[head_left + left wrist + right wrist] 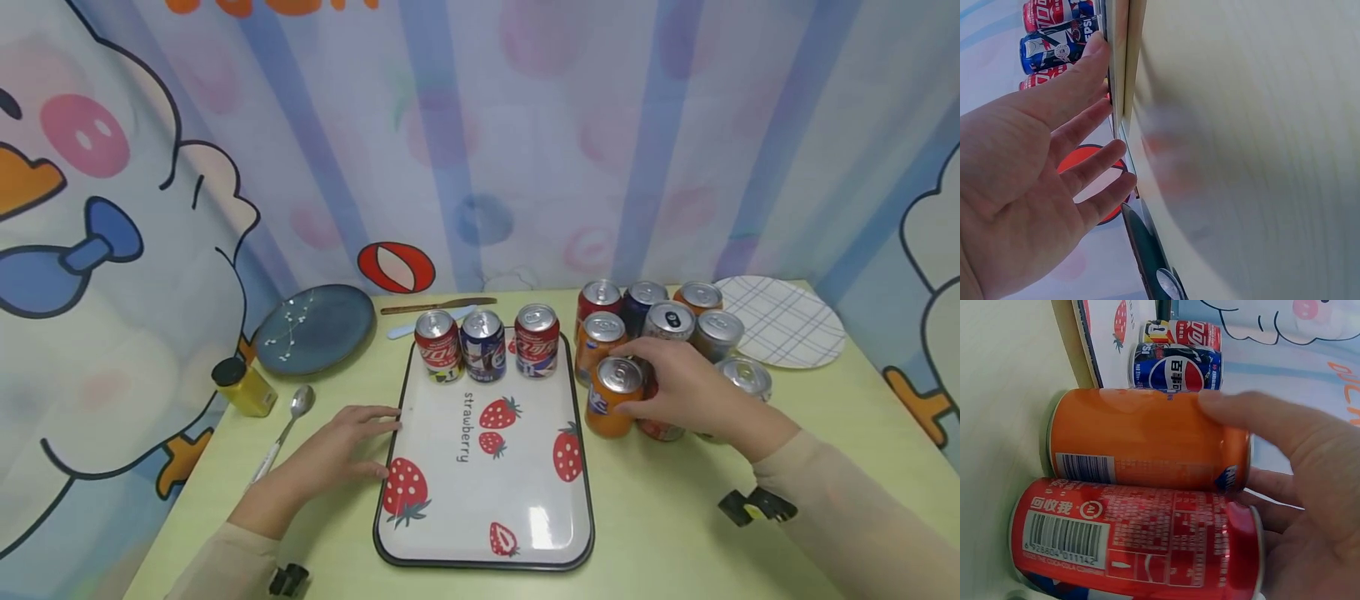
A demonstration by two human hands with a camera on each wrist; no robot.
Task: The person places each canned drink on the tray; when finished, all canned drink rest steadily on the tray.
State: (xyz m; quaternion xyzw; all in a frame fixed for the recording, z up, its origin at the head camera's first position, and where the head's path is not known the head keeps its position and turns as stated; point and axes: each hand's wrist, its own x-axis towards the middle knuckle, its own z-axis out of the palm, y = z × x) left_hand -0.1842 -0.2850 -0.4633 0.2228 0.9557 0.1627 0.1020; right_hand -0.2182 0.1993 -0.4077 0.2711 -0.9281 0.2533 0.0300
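Note:
My right hand [678,387] grips an orange Fanta can [609,408] near its top, thumb on one side and fingers round the other. The can stands upright just right of the strawberry tray [442,508]. Close against it in the right wrist view is a red Coca-Cola can [1135,540]. Fingers loosely extended, my left hand [341,450] rests at the tray's left rim. Along the tray's far end stand a red cola can [438,352], a blue Pepsi can [483,354] and, after a gap, another red cola can [536,346].
Several more cans, among them an orange can [600,333] and a silver-topped can [717,333], crowd the right side before a checked plate [795,325]. Leftward lie a dark blue plate [318,329], a spoon [300,404] and a yellow bottle [251,392]. A wooden-coloured knife [435,306] lies behind the tray.

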